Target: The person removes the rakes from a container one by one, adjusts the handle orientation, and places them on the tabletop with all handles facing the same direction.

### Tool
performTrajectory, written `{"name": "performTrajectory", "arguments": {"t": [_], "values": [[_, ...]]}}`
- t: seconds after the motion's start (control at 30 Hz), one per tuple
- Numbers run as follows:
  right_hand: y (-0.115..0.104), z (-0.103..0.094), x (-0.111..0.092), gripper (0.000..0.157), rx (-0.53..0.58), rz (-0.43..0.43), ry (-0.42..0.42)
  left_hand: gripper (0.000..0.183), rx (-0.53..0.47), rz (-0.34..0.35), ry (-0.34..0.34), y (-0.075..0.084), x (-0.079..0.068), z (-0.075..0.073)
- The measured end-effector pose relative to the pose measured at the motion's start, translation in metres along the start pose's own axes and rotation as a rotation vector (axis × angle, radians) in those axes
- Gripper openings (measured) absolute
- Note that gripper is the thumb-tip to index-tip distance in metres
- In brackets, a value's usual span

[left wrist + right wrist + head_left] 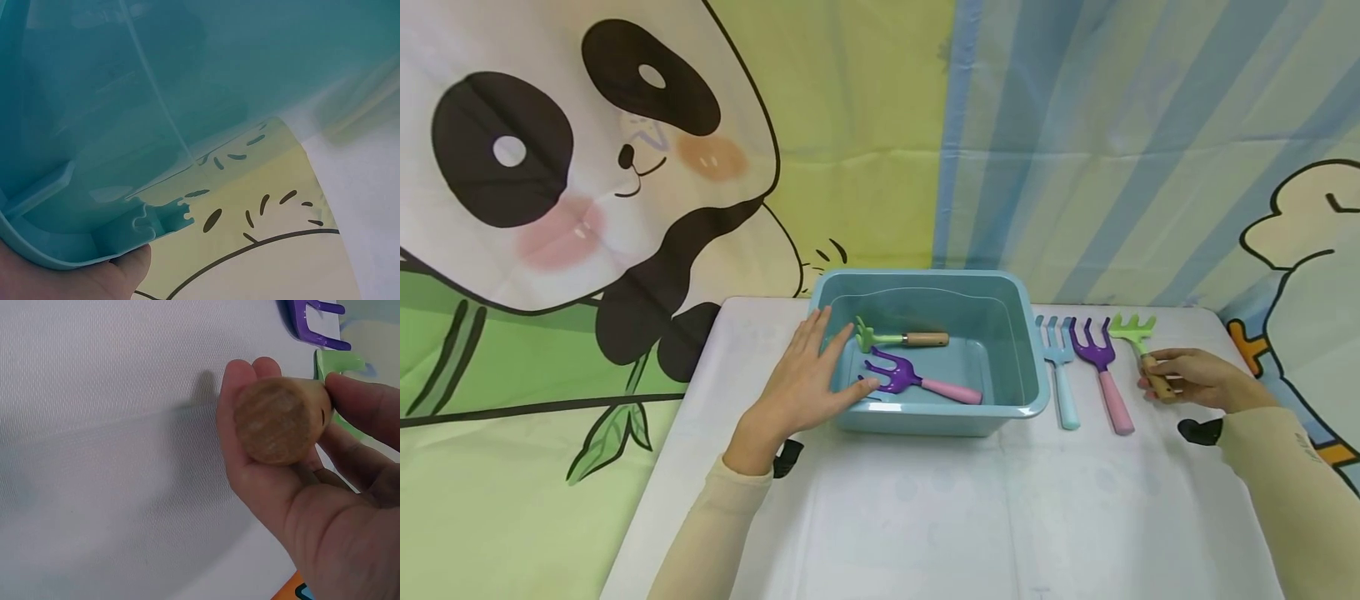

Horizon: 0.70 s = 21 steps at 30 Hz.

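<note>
My right hand [1198, 379] grips the wooden handle [275, 422] of a small light-green hand rake [1133, 327] at the table's right side. In the right wrist view the handle's round end faces the camera, thumb and fingers about it. My left hand [805, 379] lies at the left rim of a blue-green plastic basin [925, 421], fingers straight and thumb across the front corner. Inside the basin are a green hand rake with a wooden handle [925, 339] and a purple hand fork with a pink handle [951, 391].
Between the basin and my right hand lie a light-blue hand rake [1062, 375] and another purple hand fork [1103, 371] with a pink handle. A white cloth covers the table [910, 517]. Behind it hangs a printed cartoon curtain [857, 125].
</note>
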State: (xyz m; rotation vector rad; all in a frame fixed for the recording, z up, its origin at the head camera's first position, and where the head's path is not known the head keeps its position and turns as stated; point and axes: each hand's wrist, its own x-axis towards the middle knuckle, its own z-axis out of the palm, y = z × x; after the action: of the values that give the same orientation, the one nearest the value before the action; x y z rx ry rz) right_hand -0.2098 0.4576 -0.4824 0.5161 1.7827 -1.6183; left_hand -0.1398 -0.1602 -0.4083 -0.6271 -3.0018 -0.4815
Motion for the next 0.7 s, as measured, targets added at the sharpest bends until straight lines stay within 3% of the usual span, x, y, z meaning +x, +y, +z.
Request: {"name": "performTrajectory", "arguments": {"t": [0.37, 0.6, 0.7], "values": [[0.0017, -0.0027, 0.0021, 0.058, -0.079, -0.025, 0.048, 0.101, 0.004, 0.001, -0.001, 0.0004, 0.0016, 0.0012], [-0.0019, -0.0014, 0.0025, 0.060, -0.273, -0.055, 0.065, 0.100, 0.010, -0.006, -0.005, 0.0003, 0.0015, 0.0014], [-0.0034, -0.0015, 0.0011, 0.059, -0.307, -0.047, 0.093, 0.101, 0.005, -0.005, -0.005, 0.0001, 0.0012, 0.0014]]}}
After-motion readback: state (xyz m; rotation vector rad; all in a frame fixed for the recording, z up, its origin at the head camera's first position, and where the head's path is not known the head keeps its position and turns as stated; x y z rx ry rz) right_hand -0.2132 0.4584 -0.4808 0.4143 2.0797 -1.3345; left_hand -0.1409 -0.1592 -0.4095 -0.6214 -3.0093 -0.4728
